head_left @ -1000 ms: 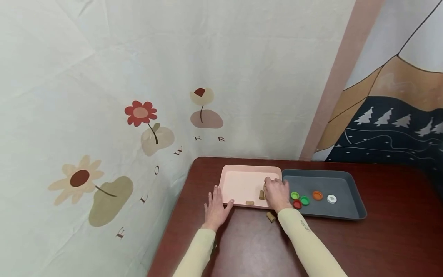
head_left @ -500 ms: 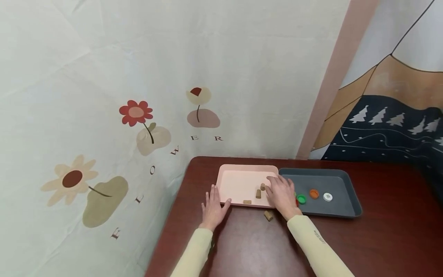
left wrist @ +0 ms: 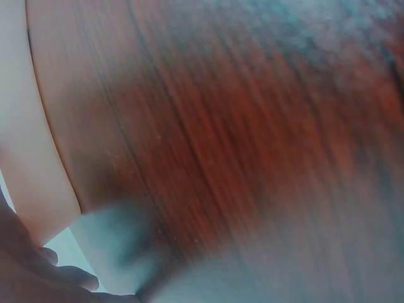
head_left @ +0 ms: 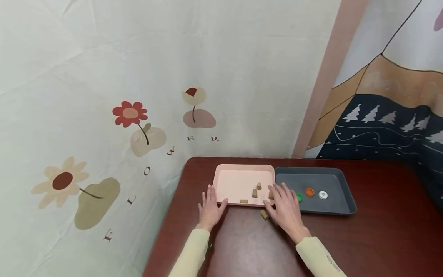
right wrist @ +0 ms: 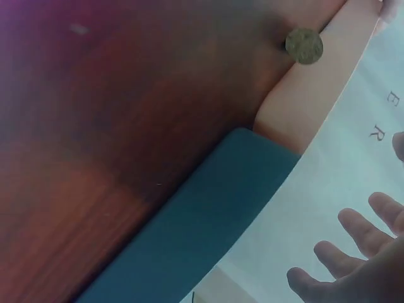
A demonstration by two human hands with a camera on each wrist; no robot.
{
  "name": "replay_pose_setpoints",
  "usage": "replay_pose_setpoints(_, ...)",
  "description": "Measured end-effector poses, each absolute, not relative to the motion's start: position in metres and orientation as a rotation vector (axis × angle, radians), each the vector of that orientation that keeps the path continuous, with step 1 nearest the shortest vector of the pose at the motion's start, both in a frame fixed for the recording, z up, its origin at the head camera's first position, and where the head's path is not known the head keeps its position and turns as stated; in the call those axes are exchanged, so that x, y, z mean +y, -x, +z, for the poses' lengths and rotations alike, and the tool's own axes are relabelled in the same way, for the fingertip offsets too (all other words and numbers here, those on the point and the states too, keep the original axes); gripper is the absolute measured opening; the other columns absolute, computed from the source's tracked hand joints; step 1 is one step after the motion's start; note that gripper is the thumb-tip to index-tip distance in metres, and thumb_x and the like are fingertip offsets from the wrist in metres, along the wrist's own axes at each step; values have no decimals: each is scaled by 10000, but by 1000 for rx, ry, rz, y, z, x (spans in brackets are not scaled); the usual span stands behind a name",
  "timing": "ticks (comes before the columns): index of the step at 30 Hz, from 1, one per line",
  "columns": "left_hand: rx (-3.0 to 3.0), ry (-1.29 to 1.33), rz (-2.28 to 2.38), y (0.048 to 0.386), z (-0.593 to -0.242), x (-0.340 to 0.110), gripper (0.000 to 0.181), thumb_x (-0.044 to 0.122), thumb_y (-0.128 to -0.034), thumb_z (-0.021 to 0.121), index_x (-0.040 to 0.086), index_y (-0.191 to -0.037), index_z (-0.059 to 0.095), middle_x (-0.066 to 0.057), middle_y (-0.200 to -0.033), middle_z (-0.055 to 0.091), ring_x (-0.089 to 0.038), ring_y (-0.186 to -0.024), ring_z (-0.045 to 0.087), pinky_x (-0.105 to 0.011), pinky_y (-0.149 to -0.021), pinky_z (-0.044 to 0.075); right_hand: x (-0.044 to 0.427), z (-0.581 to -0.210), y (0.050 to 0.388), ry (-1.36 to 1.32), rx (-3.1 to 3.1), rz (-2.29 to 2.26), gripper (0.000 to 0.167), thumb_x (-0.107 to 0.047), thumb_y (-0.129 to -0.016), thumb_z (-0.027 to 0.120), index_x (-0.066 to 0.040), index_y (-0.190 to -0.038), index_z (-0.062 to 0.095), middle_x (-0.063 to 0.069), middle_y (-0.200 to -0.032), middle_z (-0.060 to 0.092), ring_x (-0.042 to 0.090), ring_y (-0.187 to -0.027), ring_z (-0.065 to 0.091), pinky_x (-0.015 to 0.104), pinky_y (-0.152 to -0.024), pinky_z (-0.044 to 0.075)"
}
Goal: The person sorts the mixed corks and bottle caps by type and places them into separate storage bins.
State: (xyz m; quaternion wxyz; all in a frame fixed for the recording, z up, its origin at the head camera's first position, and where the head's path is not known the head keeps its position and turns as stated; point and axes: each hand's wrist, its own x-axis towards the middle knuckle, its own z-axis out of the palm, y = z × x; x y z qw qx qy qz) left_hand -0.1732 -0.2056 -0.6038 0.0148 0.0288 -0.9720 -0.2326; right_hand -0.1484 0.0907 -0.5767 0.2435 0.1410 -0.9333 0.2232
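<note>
My left hand (head_left: 209, 211) rests with straight, spread fingers at the near left corner of the pink tray (head_left: 235, 179). Several corks lie or stand inside that tray: one upright (head_left: 259, 186), others near its front wall, like the cork (head_left: 243, 201). My right hand (head_left: 286, 207) hovers with spread fingers over the near edges where the two trays meet, holding nothing. Beside its thumb a loose cork (head_left: 264, 214) lies on the table in front of the pink tray; the right wrist view shows the round end of a cork (right wrist: 304, 46).
A dark grey tray (head_left: 332, 175) adjoins the pink one on its right. In it lie a green cap (head_left: 299, 197), an orange cap (head_left: 309, 192) and a white cap (head_left: 323, 195); my right hand covers part of this tray. A printed curtain (head_left: 242, 96) hangs behind the brown table (head_left: 242, 246).
My right hand has let go of a cork, which now stands in the pink tray, and has drawn back toward the loose cork on the table. My left hand stays at the tray's corner.
</note>
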Motion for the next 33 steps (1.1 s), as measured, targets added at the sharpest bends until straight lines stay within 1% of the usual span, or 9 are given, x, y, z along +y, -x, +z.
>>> replay_pose_setpoints(4,-3023,-91,-735,175,-608,-208,921,602,-997,549,41,-1647,215,-110,-1727,156,-469,-1543,181,-776,-1118,209,92,-579,136,-386,-2598,604,598,-359,-867,826,-80,-1364,646,185,-1425,599,469,-1373,480,717,-1037,388)
replay_pose_setpoints(10,-3014,-95,-758,179,-617,-210,931,632,-1000,517,69,-1660,180,-75,-1739,113,-450,-1558,141,-776,-1130,177,94,-586,124,-433,-2589,551,652,-341,-830,872,-90,-1386,642,169,-1407,612,463,-1357,487,716,-1023,399)
replay_pose_setpoints(16,-3006,-90,-748,179,-618,-209,929,625,-1001,519,56,-1656,189,-94,-1735,123,-459,-1553,150,-775,-1129,179,91,-591,116,-455,-2572,518,593,-326,-813,873,-104,-1326,675,135,-1320,658,446,-1330,521,697,-1004,423)
replay_pose_setpoints(19,-2990,-83,-752,177,-617,-209,927,614,-994,536,37,-1646,218,-123,-1724,160,-481,-1539,181,-786,-1117,190,89,-591,112,-469,-2561,491,573,-318,-798,878,-107,-1296,691,122,-1265,674,439,-1296,554,672,-992,444)
replay_pose_setpoints(24,-2989,-90,-755,177,-618,-210,931,624,-992,530,45,-1648,215,-114,-1727,153,-472,-1543,178,-781,-1121,188,84,-592,107,-500,-2561,451,547,-322,-793,887,-121,-1268,706,100,-1193,693,408,-1228,605,642,-977,471)
replay_pose_setpoints(28,-3007,-110,-772,178,-620,-209,932,627,-997,521,73,-1662,175,-74,-1741,97,-442,-1563,129,-765,-1142,162,81,-594,104,-517,-2599,461,510,-322,-829,866,-140,-1277,705,82,-1187,695,368,-1177,634,619,-954,490)
replay_pose_setpoints(33,-3004,-116,-799,178,-618,-208,930,621,-995,533,79,-1662,179,-68,-1742,95,-440,-1565,120,-767,-1144,151,78,-596,103,-522,-2647,482,472,-320,-857,850,-153,-1277,713,66,-1196,698,332,-1109,665,576,-906,522)
